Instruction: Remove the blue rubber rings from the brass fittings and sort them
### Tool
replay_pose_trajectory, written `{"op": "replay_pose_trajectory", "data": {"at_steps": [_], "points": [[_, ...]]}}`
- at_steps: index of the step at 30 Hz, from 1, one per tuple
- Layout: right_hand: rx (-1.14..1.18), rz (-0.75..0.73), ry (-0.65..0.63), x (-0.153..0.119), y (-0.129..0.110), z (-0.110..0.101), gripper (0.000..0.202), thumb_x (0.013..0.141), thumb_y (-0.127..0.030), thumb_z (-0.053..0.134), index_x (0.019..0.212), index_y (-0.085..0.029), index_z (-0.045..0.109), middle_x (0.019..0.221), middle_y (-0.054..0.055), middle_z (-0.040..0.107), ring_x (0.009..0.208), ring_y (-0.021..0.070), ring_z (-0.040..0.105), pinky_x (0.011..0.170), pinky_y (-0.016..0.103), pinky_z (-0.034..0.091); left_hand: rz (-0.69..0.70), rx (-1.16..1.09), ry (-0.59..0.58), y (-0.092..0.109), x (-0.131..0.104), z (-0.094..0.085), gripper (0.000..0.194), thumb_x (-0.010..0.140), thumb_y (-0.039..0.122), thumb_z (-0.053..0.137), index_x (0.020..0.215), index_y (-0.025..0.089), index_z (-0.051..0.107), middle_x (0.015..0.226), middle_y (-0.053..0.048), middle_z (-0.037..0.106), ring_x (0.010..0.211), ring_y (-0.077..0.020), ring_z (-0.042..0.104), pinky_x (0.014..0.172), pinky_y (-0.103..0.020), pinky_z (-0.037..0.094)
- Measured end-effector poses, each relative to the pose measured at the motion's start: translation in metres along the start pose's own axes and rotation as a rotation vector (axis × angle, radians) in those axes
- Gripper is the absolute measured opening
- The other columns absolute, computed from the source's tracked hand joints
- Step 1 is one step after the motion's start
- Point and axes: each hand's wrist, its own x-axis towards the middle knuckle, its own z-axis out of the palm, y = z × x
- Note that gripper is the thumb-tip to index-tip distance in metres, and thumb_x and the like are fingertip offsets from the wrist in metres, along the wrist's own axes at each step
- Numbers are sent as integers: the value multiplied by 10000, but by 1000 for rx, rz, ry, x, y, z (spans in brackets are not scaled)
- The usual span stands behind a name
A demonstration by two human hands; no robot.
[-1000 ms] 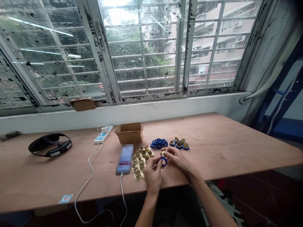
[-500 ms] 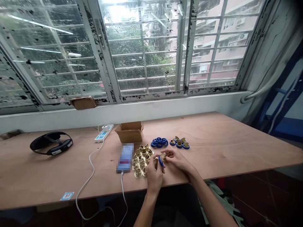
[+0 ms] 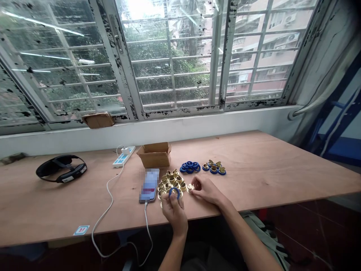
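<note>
A blue ring [image 3: 174, 193] is pinched in my left hand [image 3: 175, 214], in front of a pile of gold metal pieces [image 3: 170, 180]. My right hand [image 3: 206, 191] grips a gold piece [image 3: 191, 188] by its edge, just right of that pile. Behind my hands lies a heap of loose blue rings [image 3: 190, 167]. To the right of the heap stand several gold pieces with blue rings around their bases [image 3: 214, 168].
Left of the gold pile lies a phone [image 3: 149, 185] on a white cable [image 3: 108, 195]. Farther back are an open cardboard box [image 3: 154, 156] and a power strip [image 3: 124, 157]. A black headset [image 3: 61, 169] rests on the table's left side.
My hands have moved apart. My left hand went left with the blue ring, now turned face-on, while my right hand shifted slightly left with the gold piece. The camera view tilted slightly.
</note>
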Motion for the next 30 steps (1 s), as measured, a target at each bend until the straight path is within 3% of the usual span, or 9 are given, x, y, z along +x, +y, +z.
{"op": "replay_pose_trajectory", "data": {"at_steps": [10,15,21,26,30], "points": [[65,-55,-128,-2,-3,0,167,794,-203,756,871,-196,609,778,-25,629,629,116,545,561,217,405,48,28,-23,0,-1,-1,291,985,448,614,874,216,478,580,104,424,451,-60,392,450,-154,345],[70,-73,-111,-1,-3,0,103,805,-182,728,865,-186,645,825,-11,660,648,111,546,580,211,416,44,128,-63,-2,-2,-1,274,991,464,597,933,200,553,569,92,450,457,-72,409,453,-164,354],[56,-58,-102,0,-9,-4,72,819,-168,697,874,-186,655,770,-21,654,647,122,562,576,213,409,116,358,-239,10,0,3,272,1011,448,558,1075,204,659,666,24,608,539,-125,540,549,-226,443],[15,-58,-98,2,-13,-4,74,796,-142,686,795,-185,626,719,-25,633,628,128,558,579,222,411,309,658,-446,37,38,32,253,985,422,602,1012,236,772,821,-43,708,696,-188,622,673,-279,458],[14,-68,-81,3,-14,-3,82,811,-137,662,773,-189,610,725,-17,643,631,129,543,581,226,404,406,1021,-609,39,90,71,302,1012,411,544,1031,268,809,950,-61,728,795,-194,659,732,-281,448]]}}
